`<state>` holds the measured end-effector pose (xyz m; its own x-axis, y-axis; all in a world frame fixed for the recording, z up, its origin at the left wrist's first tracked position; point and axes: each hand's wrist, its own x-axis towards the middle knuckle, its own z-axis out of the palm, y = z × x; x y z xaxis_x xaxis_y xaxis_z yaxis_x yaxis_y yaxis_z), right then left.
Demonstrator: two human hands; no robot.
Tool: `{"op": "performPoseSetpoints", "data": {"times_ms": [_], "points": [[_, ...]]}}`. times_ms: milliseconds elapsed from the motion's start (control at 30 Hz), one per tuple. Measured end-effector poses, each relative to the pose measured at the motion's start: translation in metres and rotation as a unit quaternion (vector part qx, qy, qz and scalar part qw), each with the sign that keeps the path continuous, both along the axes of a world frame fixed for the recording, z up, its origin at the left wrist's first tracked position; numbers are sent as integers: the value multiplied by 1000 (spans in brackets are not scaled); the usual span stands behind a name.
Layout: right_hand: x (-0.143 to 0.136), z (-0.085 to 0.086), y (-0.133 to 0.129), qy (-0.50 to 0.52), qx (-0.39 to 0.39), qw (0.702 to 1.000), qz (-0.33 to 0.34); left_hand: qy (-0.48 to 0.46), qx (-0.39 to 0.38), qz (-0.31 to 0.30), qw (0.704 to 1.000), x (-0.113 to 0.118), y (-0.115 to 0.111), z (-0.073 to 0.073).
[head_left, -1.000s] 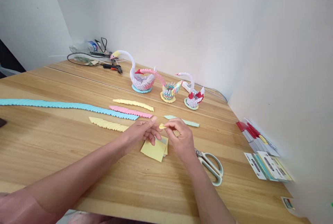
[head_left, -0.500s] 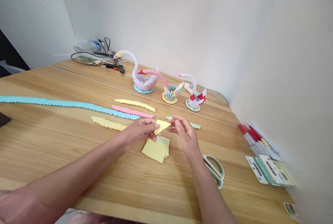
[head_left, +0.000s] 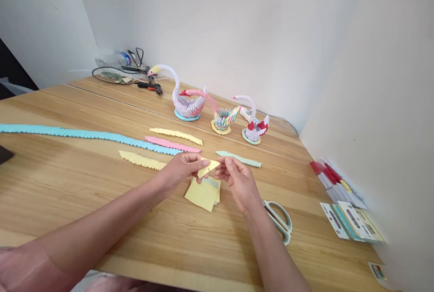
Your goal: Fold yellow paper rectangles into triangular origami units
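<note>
Right hand (head_left: 238, 182) shifted closer to left hand (head_left: 183, 170) (clamped on folded yellow paper (head_left: 207, 168)); whether the former pinches its tip is unclear. Yellow sheets (head_left: 202, 195) lie below the grip.

At nine o'clock the blue strip (head_left: 81, 134) runs off-frame; at five, the right hand (head_left: 239, 186) hides the scissors' (head_left: 287, 232) blades; at four, the cards' (head_left: 351, 222) print blurs.
</note>
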<state>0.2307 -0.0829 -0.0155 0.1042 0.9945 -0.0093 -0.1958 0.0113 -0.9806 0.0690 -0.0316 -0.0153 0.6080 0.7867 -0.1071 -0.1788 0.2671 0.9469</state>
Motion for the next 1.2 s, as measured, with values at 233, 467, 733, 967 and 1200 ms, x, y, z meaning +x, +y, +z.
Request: {"op": "performPoseSetpoints", "data": {"times_ms": [233, 467, 733, 967, 1200], "points": [[-1, -1, 0, 51, -22, 997, 48, -24, -31, -8, 999, -1, 1, 0], [1, -2, 1, 34, -18, 998, 45, -12, -34, -7, 999, -1, -1, 1], [-1, 3, 0, -219, 33, 974, -35, 49, 42, 23, 998, 2, -2, 3], [5, 10, -6, -335, 166, 927, -44, 21, 33, -2, 999, -3, 1, 1], [10, 7, -4, -426, 293, 856, -32, -21, -33, -30, 999, -4, 3, 1]]}}
